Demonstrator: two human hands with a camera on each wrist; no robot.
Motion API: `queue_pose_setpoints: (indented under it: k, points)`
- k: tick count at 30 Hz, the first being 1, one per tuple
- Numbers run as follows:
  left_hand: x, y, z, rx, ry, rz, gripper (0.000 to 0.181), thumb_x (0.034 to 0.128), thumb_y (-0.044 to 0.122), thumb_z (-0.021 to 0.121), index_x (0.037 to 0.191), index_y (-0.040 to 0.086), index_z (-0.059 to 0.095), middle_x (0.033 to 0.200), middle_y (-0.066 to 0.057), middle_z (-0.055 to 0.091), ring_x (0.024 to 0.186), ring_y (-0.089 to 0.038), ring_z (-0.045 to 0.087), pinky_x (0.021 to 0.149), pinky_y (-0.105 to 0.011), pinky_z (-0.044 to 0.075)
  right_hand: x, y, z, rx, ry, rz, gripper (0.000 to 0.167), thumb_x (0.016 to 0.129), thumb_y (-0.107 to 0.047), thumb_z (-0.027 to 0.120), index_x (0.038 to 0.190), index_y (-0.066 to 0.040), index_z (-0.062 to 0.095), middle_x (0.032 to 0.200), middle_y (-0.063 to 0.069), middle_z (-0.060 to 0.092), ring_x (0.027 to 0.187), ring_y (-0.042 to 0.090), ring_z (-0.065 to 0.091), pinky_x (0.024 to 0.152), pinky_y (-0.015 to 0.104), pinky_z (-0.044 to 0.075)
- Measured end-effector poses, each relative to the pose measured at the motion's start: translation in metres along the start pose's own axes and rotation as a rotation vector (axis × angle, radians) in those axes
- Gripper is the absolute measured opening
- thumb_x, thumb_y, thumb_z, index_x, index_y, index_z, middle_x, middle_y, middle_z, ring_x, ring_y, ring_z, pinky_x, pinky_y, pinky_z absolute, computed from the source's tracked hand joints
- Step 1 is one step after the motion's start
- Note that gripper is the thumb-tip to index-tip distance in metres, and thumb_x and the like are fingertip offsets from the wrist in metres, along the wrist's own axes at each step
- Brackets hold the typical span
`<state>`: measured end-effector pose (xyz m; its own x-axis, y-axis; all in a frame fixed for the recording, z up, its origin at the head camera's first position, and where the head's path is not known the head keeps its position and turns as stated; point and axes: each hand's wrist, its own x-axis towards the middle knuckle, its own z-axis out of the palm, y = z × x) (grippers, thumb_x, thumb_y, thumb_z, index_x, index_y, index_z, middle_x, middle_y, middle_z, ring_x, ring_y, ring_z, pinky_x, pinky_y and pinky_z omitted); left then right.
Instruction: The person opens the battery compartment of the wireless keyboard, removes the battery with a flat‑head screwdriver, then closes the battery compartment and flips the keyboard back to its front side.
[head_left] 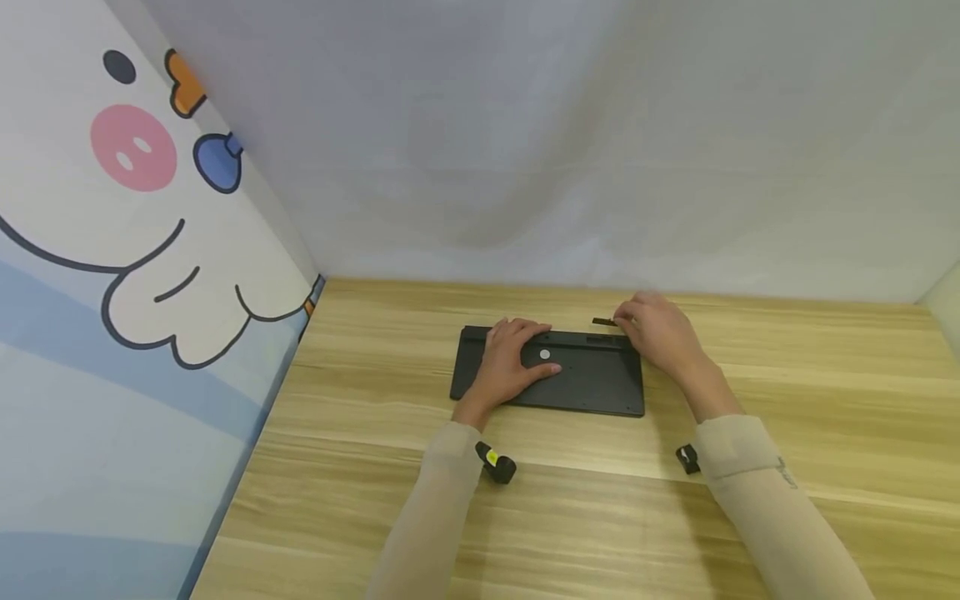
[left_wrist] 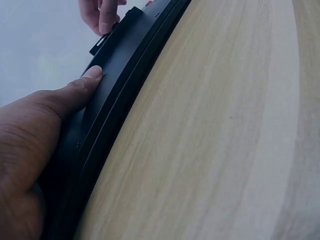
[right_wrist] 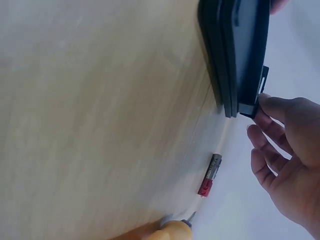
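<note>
A black keyboard (head_left: 588,385) lies underside up on the wooden table. My left hand (head_left: 507,364) rests spread over its left half, thumb laid on the underside and fingers reaching to the far edge. Beyond the far right part, my right hand (head_left: 660,333) pinches a small black battery cover (head_left: 603,322) between thumb and fingertips. Near it, a narrow battery slot (head_left: 606,339) shows in the keyboard. The right wrist view has the battery cover (right_wrist: 262,85) close against the keyboard's edge, with the other fingers loosely bent.
A red and grey battery (right_wrist: 210,175) lies on the table in the right wrist view, close to a screwdriver with a yellow handle (right_wrist: 172,231). Small black devices (head_left: 497,463) sit by both wrists. A pale wall (head_left: 570,150) stands behind the table.
</note>
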<state>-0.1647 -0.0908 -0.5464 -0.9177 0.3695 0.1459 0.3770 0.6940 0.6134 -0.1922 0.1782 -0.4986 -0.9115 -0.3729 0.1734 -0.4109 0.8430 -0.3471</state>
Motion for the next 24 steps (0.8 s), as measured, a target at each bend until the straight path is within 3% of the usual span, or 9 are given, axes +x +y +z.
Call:
queue_pose_setpoints:
  k: [11,24]
  points:
    - [0.001,0.0,-0.001,-0.006,0.011,0.005,0.066,0.0861,0.04,0.082,0.144,0.019,0.058,0.139,-0.006,0.061,0.138,-0.025,0.052,0.134,-0.05,0.014,-0.005,-0.015,-0.01,-0.042,0.031,-0.053,0.018,0.101,-0.014,0.064,0.105,-0.002,0.076,0.102,0.015,0.073,0.101,0.036,0.066,0.094,0.051,0.056]
    - [0.001,0.001,0.0,-0.007,0.017,0.008,0.066,0.0861,0.039,0.082,0.144,0.019,0.058,0.139,-0.007,0.061,0.138,-0.025,0.053,0.134,-0.051,0.014,-0.012,-0.016,-0.012,-0.09,-0.004,-0.091,0.017,0.101,-0.013,0.064,0.103,-0.003,0.077,0.099,0.013,0.071,0.093,0.035,0.064,0.086,0.051,0.055]
